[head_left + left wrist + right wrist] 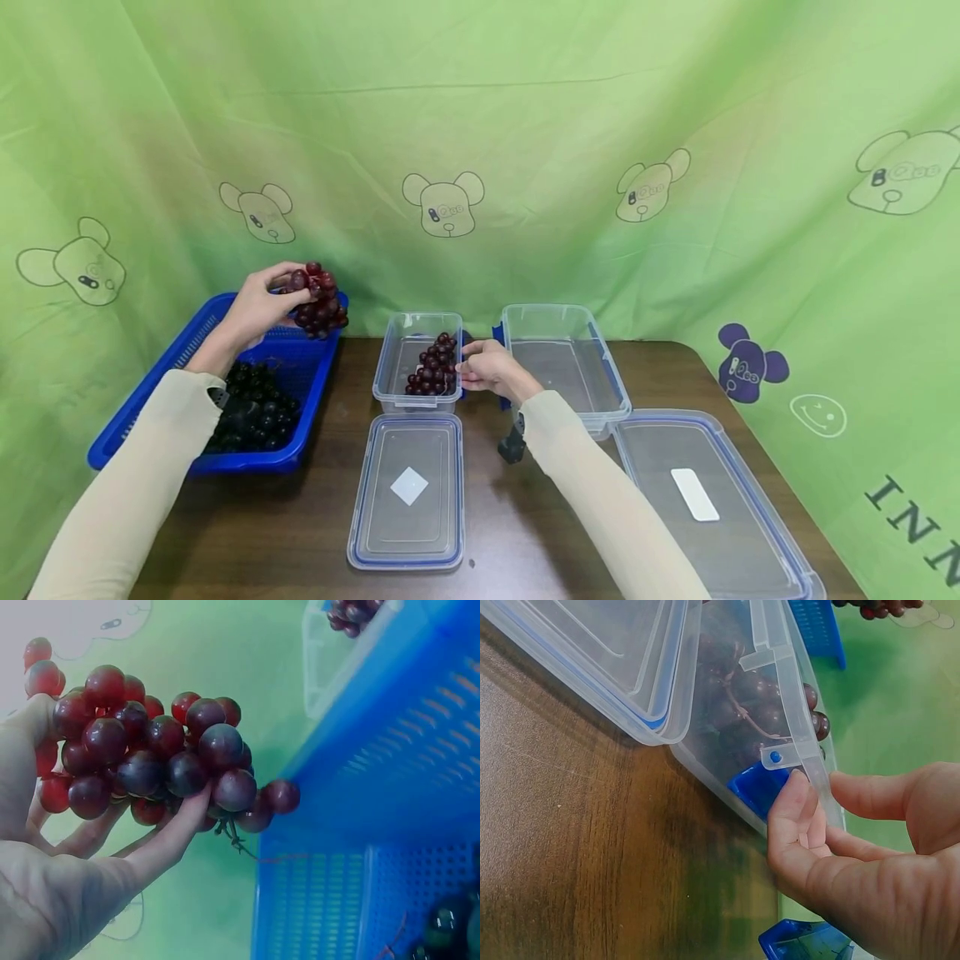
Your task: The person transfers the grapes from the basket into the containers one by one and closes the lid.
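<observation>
My left hand (262,304) holds a bunch of red grapes (321,304) above the far right part of the blue basket (322,375). In the left wrist view, the fingers curl around the bunch (142,769) and a thin stem hangs below it. Dark grapes (258,408) lie in the basket. My right hand (491,369) pinches the right rim of a small clear container (386,367), thumb and fingers on either side, as the right wrist view shows. Another red bunch (437,367) rests inside that container, along its right side.
A small clear lid (408,533) with a blue seal lies in front of the small container. To the right stands a larger clear container (555,367), with its lid (720,558) lying nearer the front. A green curtain (555,100) hangs behind the brown table (517,533).
</observation>
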The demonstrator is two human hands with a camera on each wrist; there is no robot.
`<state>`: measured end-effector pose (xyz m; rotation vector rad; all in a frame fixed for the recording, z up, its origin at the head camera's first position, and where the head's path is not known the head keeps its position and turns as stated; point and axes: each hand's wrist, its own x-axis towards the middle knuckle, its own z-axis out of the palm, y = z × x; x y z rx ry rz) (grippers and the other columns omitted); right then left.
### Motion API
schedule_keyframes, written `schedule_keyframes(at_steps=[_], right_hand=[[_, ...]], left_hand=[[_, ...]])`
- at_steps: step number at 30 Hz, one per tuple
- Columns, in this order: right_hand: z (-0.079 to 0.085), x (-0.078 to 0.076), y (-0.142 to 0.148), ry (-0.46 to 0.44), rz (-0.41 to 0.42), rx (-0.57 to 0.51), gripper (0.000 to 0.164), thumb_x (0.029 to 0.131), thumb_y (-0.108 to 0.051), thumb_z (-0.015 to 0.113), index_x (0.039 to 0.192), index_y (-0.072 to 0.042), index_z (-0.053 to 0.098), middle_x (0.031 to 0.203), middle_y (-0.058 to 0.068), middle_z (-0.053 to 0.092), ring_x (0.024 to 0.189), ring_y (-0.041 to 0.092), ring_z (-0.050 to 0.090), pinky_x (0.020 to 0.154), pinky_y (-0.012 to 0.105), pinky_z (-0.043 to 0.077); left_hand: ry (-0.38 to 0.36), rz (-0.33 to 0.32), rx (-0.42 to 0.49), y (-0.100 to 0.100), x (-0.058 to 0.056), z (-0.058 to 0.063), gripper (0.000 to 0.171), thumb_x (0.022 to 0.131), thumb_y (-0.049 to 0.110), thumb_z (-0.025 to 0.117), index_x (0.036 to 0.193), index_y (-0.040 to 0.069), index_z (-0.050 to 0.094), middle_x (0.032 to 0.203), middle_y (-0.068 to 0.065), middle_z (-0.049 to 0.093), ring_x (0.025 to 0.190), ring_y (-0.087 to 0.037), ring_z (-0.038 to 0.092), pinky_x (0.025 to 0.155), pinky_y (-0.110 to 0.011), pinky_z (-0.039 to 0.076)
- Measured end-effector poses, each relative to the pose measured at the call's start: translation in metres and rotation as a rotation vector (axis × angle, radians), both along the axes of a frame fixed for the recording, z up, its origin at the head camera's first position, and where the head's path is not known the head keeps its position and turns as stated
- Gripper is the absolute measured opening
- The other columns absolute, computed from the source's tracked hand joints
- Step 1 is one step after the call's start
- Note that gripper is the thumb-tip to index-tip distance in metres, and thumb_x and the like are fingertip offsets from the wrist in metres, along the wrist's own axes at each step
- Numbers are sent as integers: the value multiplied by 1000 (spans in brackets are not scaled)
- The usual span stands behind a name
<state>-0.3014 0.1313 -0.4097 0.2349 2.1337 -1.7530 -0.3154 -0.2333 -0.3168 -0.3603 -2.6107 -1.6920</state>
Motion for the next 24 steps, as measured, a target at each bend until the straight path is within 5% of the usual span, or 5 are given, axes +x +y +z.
schedule_keyframes(at_steps=[8, 12, 20, 24], right_hand=[[0, 1, 0, -6, -2, -2, 54, 97, 10, 61, 148, 4, 48, 101, 11, 63, 76, 16, 64, 76, 26, 63], [0, 1, 0, -5, -6, -3, 54, 96, 10, 62, 148, 4, 48, 100, 11, 63, 76, 16, 64, 77, 27, 63], [-1, -1, 0, 0, -14, 2, 54, 96, 10, 62, 148, 4, 48, 100, 13, 64, 74, 16, 64, 74, 26, 63], [-1, -2, 0, -6, -10, 0, 53, 97, 10, 61, 148, 4, 48, 97, 11, 64, 74, 16, 64, 73, 26, 63]], left_hand=[[-50, -48, 164, 17, -2, 5, 26, 104, 17, 64, 126, 31, 63, 118, 10, 61, 98, -3, 69, 75, -30, 66], [-75, -81, 116, 27, -6, 4, 28, 105, 18, 61, 131, 28, 60, 123, 5, 59, 104, -6, 67, 77, -33, 66], [-172, -120, 95, 54, -14, -4, 44, 107, 19, 58, 149, 13, 50, 150, -19, 49, 131, -36, 57, 87, -47, 65], [-219, -136, 98, 66, -16, -10, 49, 106, 17, 57, 153, 10, 47, 154, -23, 46, 137, -41, 53, 90, -54, 64]])
